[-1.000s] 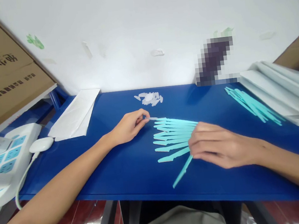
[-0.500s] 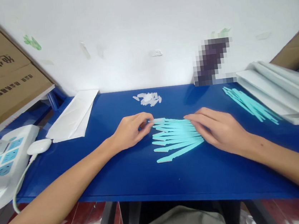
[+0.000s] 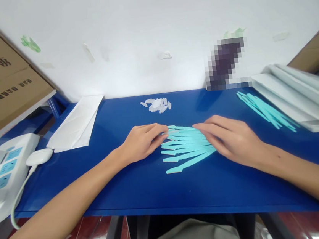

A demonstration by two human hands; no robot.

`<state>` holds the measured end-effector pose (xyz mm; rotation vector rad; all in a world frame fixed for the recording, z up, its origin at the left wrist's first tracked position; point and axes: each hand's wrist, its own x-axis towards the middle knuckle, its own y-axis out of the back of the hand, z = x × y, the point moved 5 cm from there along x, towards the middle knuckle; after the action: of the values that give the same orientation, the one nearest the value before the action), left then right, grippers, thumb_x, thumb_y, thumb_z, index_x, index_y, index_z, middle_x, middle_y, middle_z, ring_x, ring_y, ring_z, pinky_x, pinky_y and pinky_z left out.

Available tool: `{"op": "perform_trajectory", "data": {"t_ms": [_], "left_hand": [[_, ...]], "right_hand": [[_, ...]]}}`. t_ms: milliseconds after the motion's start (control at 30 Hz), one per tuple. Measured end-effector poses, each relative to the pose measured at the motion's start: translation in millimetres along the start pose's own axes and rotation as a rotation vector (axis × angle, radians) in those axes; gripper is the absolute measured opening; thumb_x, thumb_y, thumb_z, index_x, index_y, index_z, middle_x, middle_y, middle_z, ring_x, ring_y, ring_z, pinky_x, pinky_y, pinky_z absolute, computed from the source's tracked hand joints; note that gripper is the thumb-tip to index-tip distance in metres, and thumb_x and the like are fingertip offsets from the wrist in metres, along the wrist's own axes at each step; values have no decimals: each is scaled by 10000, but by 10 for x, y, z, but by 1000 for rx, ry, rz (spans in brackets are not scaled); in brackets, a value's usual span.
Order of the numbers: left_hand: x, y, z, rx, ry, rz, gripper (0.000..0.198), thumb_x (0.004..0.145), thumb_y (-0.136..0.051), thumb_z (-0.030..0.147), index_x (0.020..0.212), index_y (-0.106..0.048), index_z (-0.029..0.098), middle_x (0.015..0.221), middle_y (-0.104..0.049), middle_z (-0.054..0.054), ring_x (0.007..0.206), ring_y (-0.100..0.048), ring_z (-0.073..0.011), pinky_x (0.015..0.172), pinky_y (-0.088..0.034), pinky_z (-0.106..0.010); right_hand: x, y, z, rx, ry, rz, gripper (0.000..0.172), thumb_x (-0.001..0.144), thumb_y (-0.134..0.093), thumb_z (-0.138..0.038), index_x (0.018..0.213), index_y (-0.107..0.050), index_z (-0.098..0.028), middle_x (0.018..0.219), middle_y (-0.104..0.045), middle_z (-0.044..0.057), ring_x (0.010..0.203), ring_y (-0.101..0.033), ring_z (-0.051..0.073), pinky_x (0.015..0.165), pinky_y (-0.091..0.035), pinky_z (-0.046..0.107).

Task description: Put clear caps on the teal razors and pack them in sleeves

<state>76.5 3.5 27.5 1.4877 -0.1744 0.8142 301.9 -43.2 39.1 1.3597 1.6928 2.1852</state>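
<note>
Several turquoise eyebrow razors lie fanned out on the blue table, blade ends to the left and handles converging to the right. My right hand pinches the gathered handle ends, and its fingers hide the tips. My left hand is closed at the blade ends of the upper razors. Its thumb and fingertips pinch a small translucent blade cover, partly hidden by the fingers. Farther back lies a small pile of translucent blade covers.
More turquoise razors lie at right beside white plastic bags. White sheets rest at back left. A power strip with a white plug and cable is at far left, below a cardboard box. A white wall stands behind.
My left hand has shifted slightly right and down, from the end of the topmost razor to beside the one below. The topmost razor's blade end now shows turquoise. My right hand keeps its grip.
</note>
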Motion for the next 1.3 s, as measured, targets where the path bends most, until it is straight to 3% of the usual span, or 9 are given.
{"op": "perform_trajectory", "data": {"t_ms": [167,267,400,533,667,767,933,1067,1300], "left_hand": [[59,51,64,6,-20,45,122,1066,-530,293,1071,-585,184,782,-668,12,642,-584,-116,639,-384,-259],[33,164,-147,89,128,-31,220,1066,-505,373,1121,-616,190,730,-661,30,649,-603,-137,737,-361,-320],[-101,271,-523,152,332,-193,271,1039,-464,375,1061,-660,189,566,-580,71,496,-501,-116,826,-365,-381],[-176,295,-673,140,403,-280,285,990,-505,387,1041,-702,187,532,-587,56,479,-534,-133,765,-430,-347],[-180,320,-648,106,422,-364,344,977,-528,398,1154,-723,177,606,-655,17,538,-604,-159,606,-421,-282],[-189,374,-646,153,390,-420,391,984,-529,427,1222,-730,192,760,-705,-24,591,-620,-164,594,-427,-274],[-230,430,-690,165,292,-491,343,985,-540,436,1124,-796,256,1135,-689,-97,974,-648,-246,863,-514,-362],[-259,440,-718,105,291,-506,322,1004,-537,430,1058,-818,282,1335,-633,-98,1202,-593,-294,1046,-473,-467],[-265,391,-729,-36,327,-518,270,984,-601,436,1076,-815,300,1218,-710,-69,1038,-688,-243,895,-537,-368]], "right_hand": [[2,3,-42,48,-15,-7,282,995,-520,-92,1246,-628,-164,1068,-710,106,871,-685,187,709,-552,303],[-37,-37,159,51,-104,-5,276,1015,-497,-143,1240,-647,-199,1088,-700,97,908,-687,202,743,-553,323],[-111,-197,563,-20,-280,-89,284,1030,-469,-239,1206,-687,-191,975,-703,96,877,-666,248,761,-544,402],[-158,-334,744,-22,-324,-201,294,1028,-466,-271,1167,-710,-185,1012,-726,107,922,-656,277,802,-541,450],[-137,-291,665,11,-270,-178,313,1023,-481,-263,1234,-699,-185,1181,-707,133,1049,-649,295,864,-542,463],[-112,-264,537,44,-152,-208,307,1021,-484,-237,1207,-723,-183,1248,-691,143,1123,-637,295,929,-526,469],[-116,-286,478,2,-84,-272,310,1037,-466,-237,1117,-759,-176,1245,-700,147,1138,-634,300,909,-512,473],[-116,-281,487,-29,-75,-270,315,1042,-462,-245,1088,-767,-181,1208,-718,141,1132,-634,304,888,-507,466],[-100,-258,462,-44,-67,-267,334,1045,-460,-269,1055,-784,-190,1114,-747,122,1012,-660,277,813,-510,436]]}}
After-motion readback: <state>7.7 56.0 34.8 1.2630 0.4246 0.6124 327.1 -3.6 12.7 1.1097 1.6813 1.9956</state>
